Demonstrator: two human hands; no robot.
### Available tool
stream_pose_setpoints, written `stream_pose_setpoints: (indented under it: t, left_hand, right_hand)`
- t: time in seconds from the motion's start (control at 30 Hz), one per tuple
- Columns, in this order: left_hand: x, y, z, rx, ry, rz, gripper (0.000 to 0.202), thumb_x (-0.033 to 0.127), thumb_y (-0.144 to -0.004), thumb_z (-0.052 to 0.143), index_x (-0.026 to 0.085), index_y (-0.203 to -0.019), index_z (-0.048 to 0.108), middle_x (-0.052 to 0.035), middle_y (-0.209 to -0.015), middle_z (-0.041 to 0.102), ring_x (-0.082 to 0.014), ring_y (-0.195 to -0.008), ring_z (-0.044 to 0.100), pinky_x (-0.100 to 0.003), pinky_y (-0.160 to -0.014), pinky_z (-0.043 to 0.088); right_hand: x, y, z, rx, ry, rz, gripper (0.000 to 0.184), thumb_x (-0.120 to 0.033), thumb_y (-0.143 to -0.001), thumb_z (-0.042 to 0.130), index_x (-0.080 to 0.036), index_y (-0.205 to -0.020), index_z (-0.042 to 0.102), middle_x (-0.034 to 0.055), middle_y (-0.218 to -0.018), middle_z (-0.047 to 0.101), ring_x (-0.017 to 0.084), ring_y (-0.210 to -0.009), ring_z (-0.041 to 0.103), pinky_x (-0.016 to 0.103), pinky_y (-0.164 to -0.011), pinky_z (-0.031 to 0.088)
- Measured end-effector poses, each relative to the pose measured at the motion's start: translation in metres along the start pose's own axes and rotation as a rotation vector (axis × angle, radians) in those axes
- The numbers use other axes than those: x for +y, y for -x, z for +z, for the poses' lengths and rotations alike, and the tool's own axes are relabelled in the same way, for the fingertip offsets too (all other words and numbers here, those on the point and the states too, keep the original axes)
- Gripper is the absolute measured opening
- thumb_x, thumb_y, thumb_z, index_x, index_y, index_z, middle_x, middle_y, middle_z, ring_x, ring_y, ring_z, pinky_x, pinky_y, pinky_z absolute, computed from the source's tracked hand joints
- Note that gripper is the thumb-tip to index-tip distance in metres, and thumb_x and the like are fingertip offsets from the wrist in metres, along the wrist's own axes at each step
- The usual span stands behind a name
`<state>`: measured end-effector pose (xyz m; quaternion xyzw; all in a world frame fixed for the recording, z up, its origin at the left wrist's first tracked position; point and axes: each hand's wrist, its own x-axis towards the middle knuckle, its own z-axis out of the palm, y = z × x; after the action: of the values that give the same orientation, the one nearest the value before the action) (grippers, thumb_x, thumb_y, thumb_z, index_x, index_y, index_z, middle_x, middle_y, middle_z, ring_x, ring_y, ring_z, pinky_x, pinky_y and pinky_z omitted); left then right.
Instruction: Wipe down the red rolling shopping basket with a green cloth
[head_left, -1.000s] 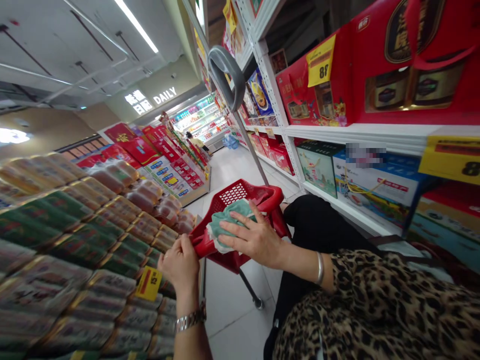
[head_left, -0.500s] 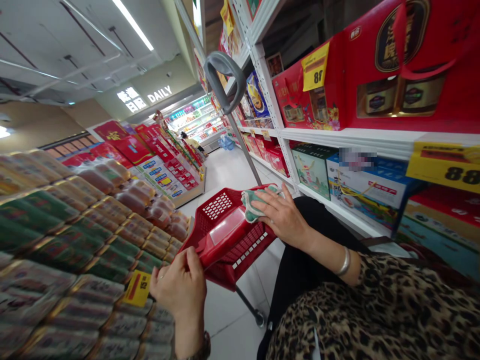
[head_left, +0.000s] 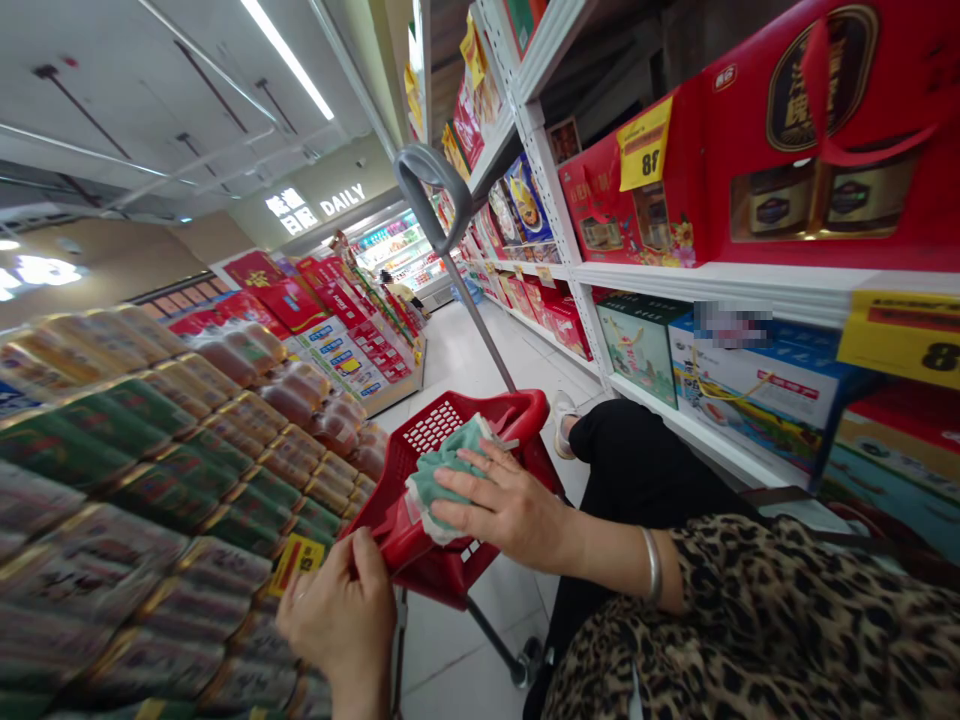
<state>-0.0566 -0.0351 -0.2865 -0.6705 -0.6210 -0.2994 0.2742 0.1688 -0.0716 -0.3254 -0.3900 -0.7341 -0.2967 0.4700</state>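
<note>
My left hand (head_left: 341, 605) is closed around the near left end of a red plastic shopping basket (head_left: 431, 420). The basket is tilted, with perforated sides, a long grey pull handle (head_left: 433, 195) rising from its far side and a wheeled leg (head_left: 495, 640) below. My right hand (head_left: 506, 510) presses a green cloth with white edges (head_left: 457, 445) onto the basket's red bar, fingers spread over the cloth. The cloth covers most of the bar's middle. A silver bangle is on the right wrist.
Stacked wrapped multipacks (head_left: 172, 470) with a yellow price tag (head_left: 296, 562) rise close on the left. White shelving (head_left: 750, 280) with red gift boxes (head_left: 810, 180) stands on the right. The tiled aisle (head_left: 480, 345) leads to a lit display where a person (head_left: 401, 290) bends.
My right hand has slid the cloth from the basket bar's far right end leftward to its middle, nearer my left hand. My left hand keeps its hold on the basket.
</note>
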Motion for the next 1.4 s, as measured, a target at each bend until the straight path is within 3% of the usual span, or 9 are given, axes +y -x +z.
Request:
stream_pose_setpoints:
  t: [0.23, 0.4, 0.53, 0.67, 0.77, 1.0, 1.23, 1.4]
  left_hand:
    - [-0.025, 0.004, -0.001, 0.037, 0.039, 0.031, 0.055, 0.049, -0.097, 0.030, 0.021, -0.090, 0.076, -0.0126, -0.068, 0.064, -0.0288, -0.074, 0.061, -0.040, -0.075, 0.044]
    - [-0.043, 0.002, 0.004, 0.097, 0.056, 0.090, 0.054, 0.049, -0.098, 0.032, 0.019, -0.088, 0.076, -0.0116, -0.068, 0.064, -0.0271, -0.071, 0.059, -0.038, -0.068, 0.041]
    - [-0.057, -0.004, 0.007, 0.145, 0.144, 0.151, 0.048, 0.048, -0.095, 0.038, 0.022, -0.075, 0.072, -0.0067, -0.059, 0.058, -0.0233, -0.064, 0.055, -0.034, -0.061, 0.036]
    - [-0.064, -0.006, 0.007, 0.193, 0.200, 0.181, 0.045, 0.045, -0.093, 0.044, 0.023, -0.054, 0.056, -0.0031, -0.055, 0.049, -0.0188, -0.061, 0.049, -0.031, -0.058, 0.032]
    - [-0.069, -0.006, 0.007, 0.184, 0.220, 0.188, 0.044, 0.042, -0.092, 0.045, 0.023, -0.054, 0.052, -0.0019, -0.057, 0.049, -0.0172, -0.061, 0.048, -0.030, -0.059, 0.031]
    - [-0.094, -0.014, 0.015, 0.103, 0.333, 0.115, 0.036, 0.044, -0.086, 0.049, 0.023, -0.058, 0.057, -0.0022, -0.063, 0.057, -0.0190, -0.068, 0.054, -0.031, -0.065, 0.039]
    - [-0.132, -0.025, 0.032, 0.137, 0.462, 0.024, 0.038, 0.050, -0.084, 0.049, 0.024, -0.060, 0.063, -0.0014, -0.057, 0.058, -0.0226, -0.071, 0.057, -0.041, -0.089, 0.048]
    - [-0.138, -0.032, 0.034, 0.111, 0.479, -0.016, 0.037, 0.046, -0.083, 0.047, 0.023, -0.059, 0.064, -0.0019, -0.058, 0.060, -0.0219, -0.068, 0.057, -0.040, -0.082, 0.046]
  right_hand:
    - [0.002, -0.006, -0.005, -0.028, 0.009, -0.020, 0.027, -0.026, -0.102, 0.052, -0.034, -0.122, 0.069, -0.0018, -0.138, 0.066, 0.022, -0.122, 0.060, 0.053, -0.118, 0.036]
    - [0.027, 0.004, -0.015, -0.042, 0.002, 0.060, 0.030, -0.019, -0.101, 0.050, -0.029, -0.122, 0.068, 0.0044, -0.136, 0.067, 0.022, -0.122, 0.060, 0.052, -0.117, 0.035]
    - [0.044, 0.010, -0.018, -0.065, -0.058, 0.141, 0.031, -0.016, -0.099, 0.052, -0.027, -0.124, 0.067, 0.0081, -0.138, 0.065, 0.022, -0.126, 0.060, 0.053, -0.118, 0.031]
    - [0.052, 0.012, -0.021, -0.100, -0.147, 0.225, 0.030, -0.020, -0.099, 0.054, -0.026, -0.127, 0.064, 0.0105, -0.139, 0.064, 0.021, -0.126, 0.060, 0.054, -0.118, 0.030]
    - [0.054, 0.011, -0.022, -0.114, -0.189, 0.231, 0.029, -0.022, -0.100, 0.054, -0.027, -0.127, 0.063, 0.0098, -0.138, 0.065, 0.020, -0.125, 0.060, 0.053, -0.118, 0.030]
    - [0.037, 0.004, -0.024, -0.085, -0.181, 0.074, 0.028, -0.017, -0.097, 0.055, -0.023, -0.121, 0.067, 0.0079, -0.128, 0.069, 0.022, -0.115, 0.060, 0.047, -0.115, 0.037]
    - [-0.001, -0.006, -0.023, -0.108, -0.117, -0.011, 0.028, -0.015, -0.098, 0.053, -0.025, -0.120, 0.067, 0.0055, -0.126, 0.068, 0.021, -0.107, 0.058, 0.045, -0.113, 0.039]
    - [-0.010, -0.006, -0.020, -0.035, -0.104, -0.044, 0.024, -0.017, -0.100, 0.053, -0.027, -0.116, 0.068, 0.0011, -0.123, 0.070, 0.020, -0.105, 0.059, 0.044, -0.115, 0.039]
